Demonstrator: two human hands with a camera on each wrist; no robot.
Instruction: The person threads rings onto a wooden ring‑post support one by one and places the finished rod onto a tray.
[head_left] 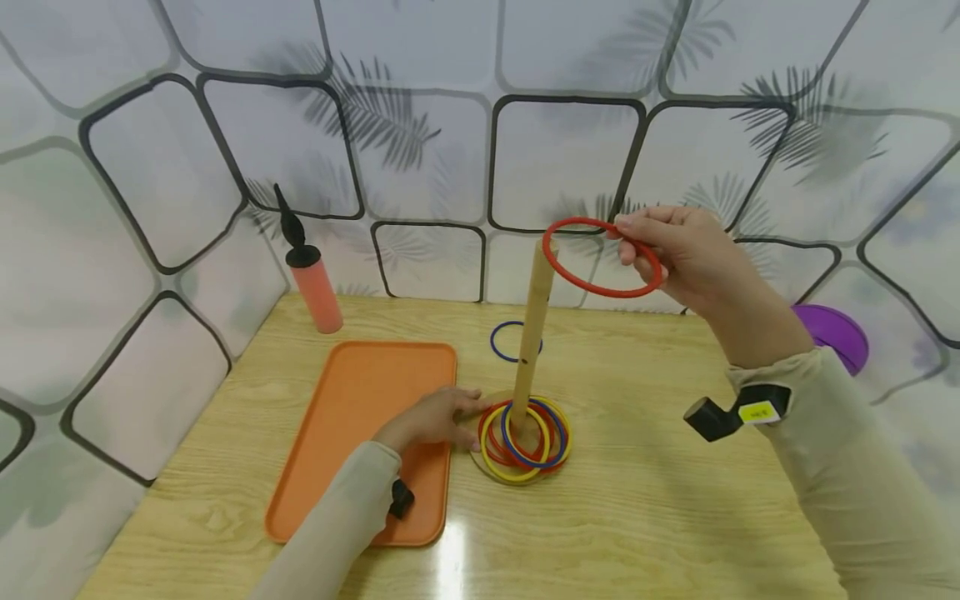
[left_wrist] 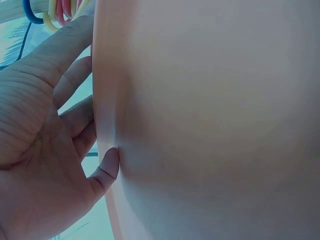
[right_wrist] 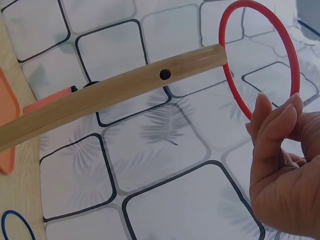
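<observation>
My right hand (head_left: 690, 258) pinches a red ring (head_left: 600, 291) between thumb and fingers, high up at the tip of an upright wooden post (head_left: 532, 325). In the right wrist view the red ring (right_wrist: 295, 70) overlaps the tip of the post (right_wrist: 125, 92); whether they touch I cannot tell. Several yellow, red and blue rings (head_left: 517, 480) lie round the foot of the post on its base. Beside them is my left hand (head_left: 435, 419), fingers loosely extended toward the stack. Its fingertips are partly hidden behind the tray edge in the left wrist view.
An orange tray (head_left: 352, 417) lies on the wooden table under my left forearm. Behind the post lies a loose blue ring (head_left: 492, 342). A pink hand pump (head_left: 318, 292) with a black top stands at the back left, and a purple object (head_left: 836, 333) is at the right.
</observation>
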